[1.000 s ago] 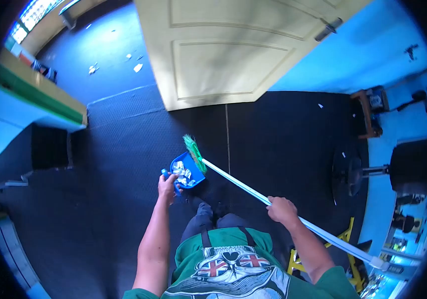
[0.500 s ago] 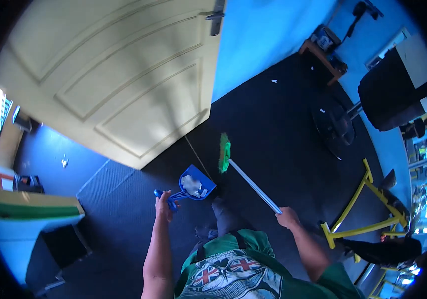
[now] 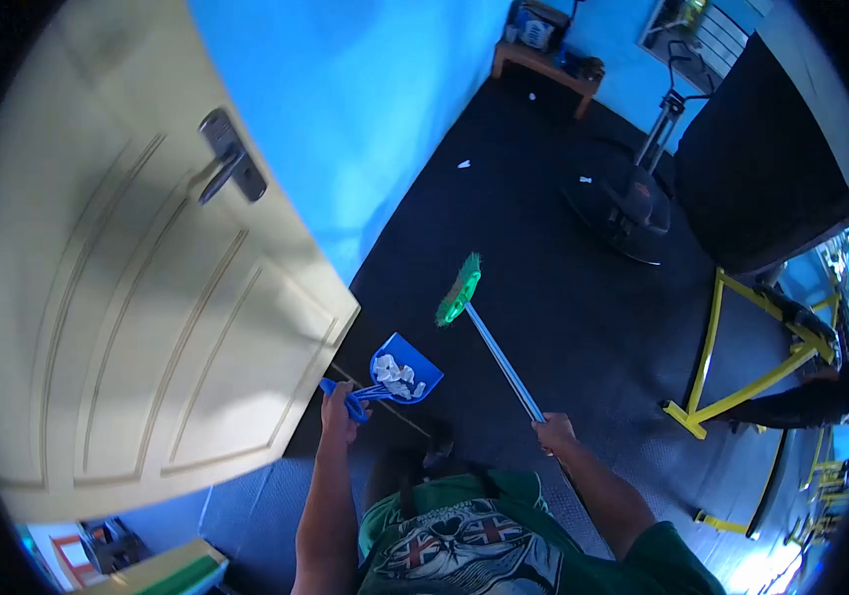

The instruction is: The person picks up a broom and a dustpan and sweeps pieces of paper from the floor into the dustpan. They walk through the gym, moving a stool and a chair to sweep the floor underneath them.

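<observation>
My left hand (image 3: pixel 339 409) is wrapped round the handle of a blue dustpan (image 3: pixel 428 373). Crumpled white paper scraps (image 3: pixel 396 377) lie in the pan, which is held low in front of me. My right hand (image 3: pixel 554 434) grips the pale pole of a broom (image 3: pixel 505 363). At the pole's far end, the green bristle head (image 3: pixel 460 291) is over the dark floor, ahead and to the right of the dustpan. Whether the bristles touch the floor I cannot tell.
A cream door (image 3: pixel 176 327) stands at my left, with a dark handle (image 3: pixel 231 159). Small white scraps (image 3: pixel 464 164) dot the black floor (image 3: pixel 543 238) ahead. A wooden bench (image 3: pixel 543 67) stands at the far wall. Exercise equipment (image 3: pixel 642 198) and a yellow frame (image 3: pixel 707 352) are at right.
My view has turned to the right, so the door fills more of the left side. Both hands keep their grips. The broom head has tilted and shifted slightly away from the dustpan.
</observation>
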Tool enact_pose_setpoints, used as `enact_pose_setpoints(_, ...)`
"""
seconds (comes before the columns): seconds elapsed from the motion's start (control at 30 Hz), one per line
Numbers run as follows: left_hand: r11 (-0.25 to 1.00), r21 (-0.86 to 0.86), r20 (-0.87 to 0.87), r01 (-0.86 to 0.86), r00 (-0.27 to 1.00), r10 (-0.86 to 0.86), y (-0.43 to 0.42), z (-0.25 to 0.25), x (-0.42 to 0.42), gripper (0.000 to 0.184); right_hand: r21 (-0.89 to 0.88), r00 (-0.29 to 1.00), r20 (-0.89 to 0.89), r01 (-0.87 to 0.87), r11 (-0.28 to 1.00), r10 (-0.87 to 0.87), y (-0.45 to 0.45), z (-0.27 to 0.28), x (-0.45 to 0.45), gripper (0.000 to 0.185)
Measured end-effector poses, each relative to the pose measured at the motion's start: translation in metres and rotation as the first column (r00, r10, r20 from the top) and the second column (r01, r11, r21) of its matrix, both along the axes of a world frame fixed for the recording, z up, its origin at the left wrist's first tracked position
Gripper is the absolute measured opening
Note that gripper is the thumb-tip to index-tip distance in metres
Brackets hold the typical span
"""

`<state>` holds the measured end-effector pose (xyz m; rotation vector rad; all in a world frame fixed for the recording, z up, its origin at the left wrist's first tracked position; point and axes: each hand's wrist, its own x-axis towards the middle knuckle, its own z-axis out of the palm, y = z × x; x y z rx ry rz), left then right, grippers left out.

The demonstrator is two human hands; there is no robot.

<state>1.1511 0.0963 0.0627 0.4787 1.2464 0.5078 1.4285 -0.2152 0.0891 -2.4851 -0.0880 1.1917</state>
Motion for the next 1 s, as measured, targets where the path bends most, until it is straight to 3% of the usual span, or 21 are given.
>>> enact_pose_setpoints(0.27,0.991,-0.011,0.018,0.135,0.991,-0.135,0.074,0.005,0.149,0.032,0.054,0.942,-0.158,0.307,0.95,-0.295,0.047,0.011,0.069,0.014)
enact_pose_setpoints(0.43,0.967,-0.024,0.039,0.253,0.967,-0.252,0.089,0.05,0.219,0.033,0.061,0.91,-0.142,0.402,0.914,-0.39,0.059,0.05,0.093,0.014)
enact_pose_setpoints(0.53,0.934,0.059,-0.017,0.354,0.935,-0.353,0.089,0.093,0.258,0.035,0.066,0.885,-0.187,0.444,0.893,-0.426,0.062,0.062,0.109,0.015)
enact_pose_setpoints(0.6,0.906,0.064,-0.025,0.418,0.908,-0.417,0.094,0.109,0.282,0.036,0.045,0.904,-0.191,0.397,0.917,-0.382,0.061,0.075,0.123,0.017)
enact_pose_setpoints(0.7,0.879,0.037,-0.057,0.476,0.879,-0.474,0.08,0.122,0.297,0.042,0.071,0.866,-0.202,0.479,0.875,-0.458,0.04,0.072,0.133,0.018)
enact_pose_setpoints(0.83,0.881,0.018,-0.067,0.474,0.879,-0.471,0.069,0.122,0.315,0.044,0.047,0.889,-0.144,0.444,0.895,-0.434,0.029,0.091,0.161,0.016)
enact_pose_setpoints(0.9,0.921,-0.046,-0.079,0.386,0.918,-0.389,0.077,0.116,0.328,0.044,-0.028,0.892,-0.072,0.446,0.895,-0.447,0.043,0.103,0.172,0.016)
enact_pose_setpoints(1.0,0.914,-0.045,-0.06,0.402,0.913,-0.404,0.092,0.126,0.345,0.044,-0.028,0.901,-0.09,0.425,0.905,-0.426,0.049,0.099,0.195,0.016)
